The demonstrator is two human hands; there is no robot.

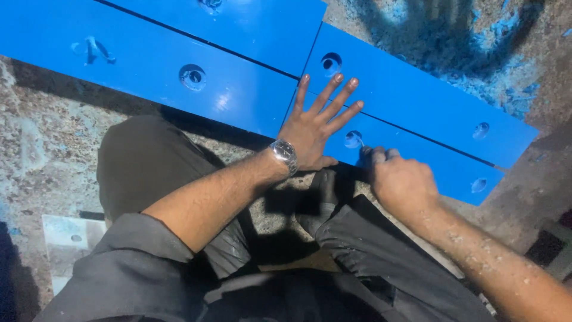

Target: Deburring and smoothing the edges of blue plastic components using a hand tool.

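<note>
The left hand (314,128) lies flat, palm down, on the near blue plastic panel (411,152), its fingers spread apart and pointing away from the person, the thumb tucked along the panel's near edge; a metal wristwatch (285,154) sits on that wrist. Just to the right of it the right hand (400,182) is curled into a loose fist at the same panel's near edge, fingers drawn together around something small — what it grips is hidden by the knuckles, though a thin pale tip shows at the countersunk hole (353,139) lying between the two hands. This panel is long and narrow and runs off to the lower right, with a second hole near its far end. Touching it along a dark seam, a second blue panel (417,95) lies parallel just beyond, with a hole of its own near the left fingertips. To the left, two more blue panels (149,65) lie side by side at a slightly different angle, butting end-on against the first pair. All rest on a rough, speckled concrete floor (42,149), dusted at the upper right with blue shavings (500,65). The person crouches over the work — dark trousers (143,161) at the knees fill the lower middle of the view, and a pale flat plate (68,238) lies on the floor at the lower left.
</note>
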